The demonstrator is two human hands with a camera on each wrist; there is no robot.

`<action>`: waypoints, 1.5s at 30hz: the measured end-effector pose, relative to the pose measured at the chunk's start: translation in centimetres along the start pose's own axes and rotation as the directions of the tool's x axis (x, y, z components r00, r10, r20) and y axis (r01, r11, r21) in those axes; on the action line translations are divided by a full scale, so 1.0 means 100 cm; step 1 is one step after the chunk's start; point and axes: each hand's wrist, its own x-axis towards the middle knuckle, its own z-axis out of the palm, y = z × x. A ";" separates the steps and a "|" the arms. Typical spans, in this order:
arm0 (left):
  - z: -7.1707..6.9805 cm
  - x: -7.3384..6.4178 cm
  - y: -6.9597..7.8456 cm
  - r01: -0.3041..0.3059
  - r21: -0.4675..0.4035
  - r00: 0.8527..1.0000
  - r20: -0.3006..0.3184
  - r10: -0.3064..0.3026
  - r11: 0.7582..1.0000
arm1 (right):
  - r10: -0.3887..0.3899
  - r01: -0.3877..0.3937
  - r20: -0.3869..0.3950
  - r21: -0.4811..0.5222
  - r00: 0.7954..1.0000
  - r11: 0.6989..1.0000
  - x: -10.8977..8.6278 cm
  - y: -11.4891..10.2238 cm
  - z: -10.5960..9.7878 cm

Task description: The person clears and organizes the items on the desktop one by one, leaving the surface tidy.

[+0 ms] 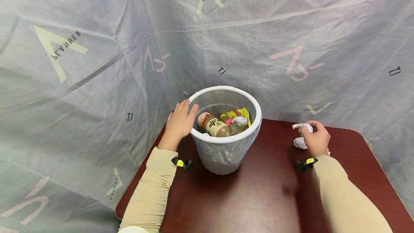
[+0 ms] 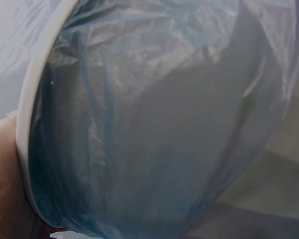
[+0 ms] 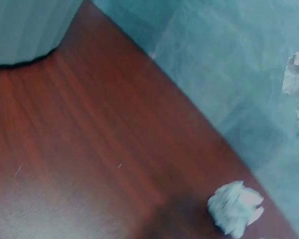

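Note:
A grey waste bin (image 1: 223,159) with a white rim and a clear plastic liner stands on the table. My left hand (image 1: 179,125) rests on the left side of its rim, fingers fairly straight; the left wrist view shows the hand (image 2: 5,174) against the rim. Inside the bin lie a labelled drink bottle (image 1: 214,125), a yellow wrapper (image 1: 243,112) and a crumpled silvery-white piece (image 1: 240,120). To the right, my right hand (image 1: 317,137) pinches a crumpled paper (image 1: 305,127), raised above the table. Below it, a second paper ball (image 1: 300,143) lies on the table.
The dark red wooden table (image 1: 262,197) carries all of this. A white scrap (image 1: 329,152) shows partly behind the right wrist. Grey printed fabric (image 1: 207,46) hangs along the table's left and far sides.

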 end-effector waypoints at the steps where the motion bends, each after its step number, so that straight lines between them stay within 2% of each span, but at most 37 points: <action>1: 0.000 0.000 0.000 0.001 -0.001 1.000 0.000 -0.001 1.000 | -0.013 0.013 -0.002 0.000 1.000 1.000 0.004 -0.005 0.000; 7: 0.000 0.001 0.000 0.001 0.006 1.000 0.000 -0.001 1.000 | -0.070 0.069 0.022 0.047 0.997 0.997 0.026 -0.038 0.003; 13: -0.002 -0.001 0.002 0.002 -0.001 1.000 0.001 -0.002 1.000 | -0.154 0.152 0.065 0.037 0.986 0.988 0.039 -0.081 0.007; 18: -0.002 -0.001 0.003 0.002 -0.003 1.000 -0.003 -0.002 1.000 | -0.210 0.203 0.108 0.069 0.972 0.977 0.045 -0.116 0.014; 23: -0.001 0.000 0.002 0.000 -0.002 1.000 0.000 0.000 1.000 | -0.265 0.256 0.111 0.089 0.958 0.962 0.049 -0.145 0.022; 36: 0.002 0.000 0.000 0.004 0.002 1.000 -0.006 -0.004 1.000 | -0.367 0.342 0.157 0.165 0.917 0.925 0.046 -0.194 0.042; 40: 0.003 0.001 -0.001 0.001 0.001 1.000 -0.007 -0.001 1.000 | -0.397 0.366 0.204 0.174 0.895 0.914 0.039 -0.211 0.051; 45: 0.003 0.002 -0.001 0.000 0.000 1.000 -0.013 0.000 1.000 | -0.485 0.452 0.243 0.180 0.840 0.874 0.028 -0.235 0.060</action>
